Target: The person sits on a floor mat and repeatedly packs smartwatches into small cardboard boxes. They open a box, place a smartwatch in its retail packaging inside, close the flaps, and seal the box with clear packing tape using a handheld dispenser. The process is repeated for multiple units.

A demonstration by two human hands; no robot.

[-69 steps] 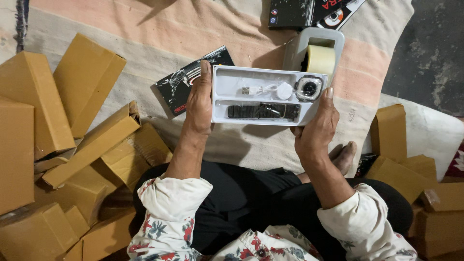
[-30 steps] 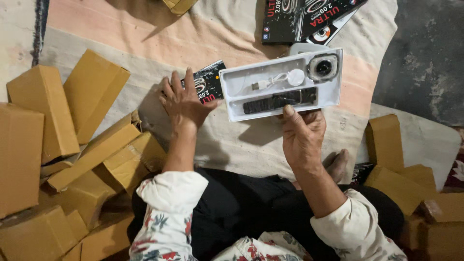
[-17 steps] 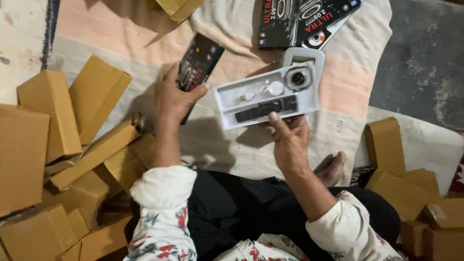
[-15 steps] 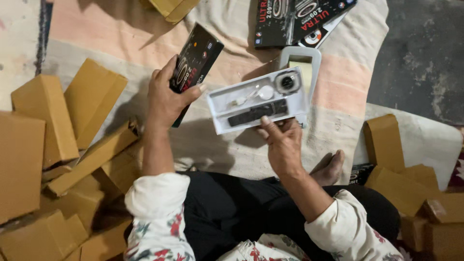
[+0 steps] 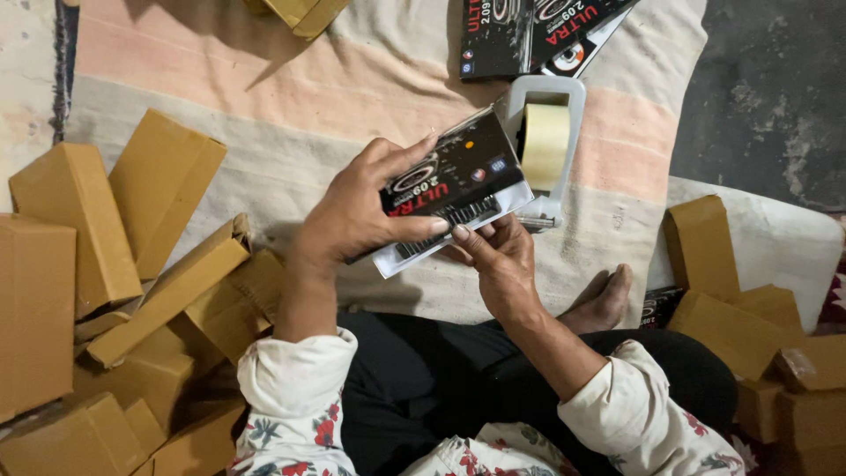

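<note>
Along the left edge of the striped cloth (image 5: pixel 264 106) lies a heap of plain brown cardboard boxes (image 5: pixel 106 264), some flat, some tilted against each other. The left hand (image 5: pixel 357 211) grips a black printed sleeve (image 5: pixel 445 176) from its left side, thumb laid across the lower face and fingers curled over the top. Under the sleeve a white tray (image 5: pixel 441 242) shows along the lower edge, partly inside it. The right hand (image 5: pixel 498 256) holds the tray from below, its fingertips pressed against the tray's lower right part, meeting the left thumb. Both are held above the cloth's middle, over the person's lap. Just behind them a white tape dispenser (image 5: pixel 555 97) with a pale roll stands on the cloth. Toward the far edge lie more black printed boxes (image 5: pixel 529 35). At the right edge sits another cluster of small brown boxes (image 5: pixel 740 317), beside a bare foot (image 5: pixel 604 300).
</note>
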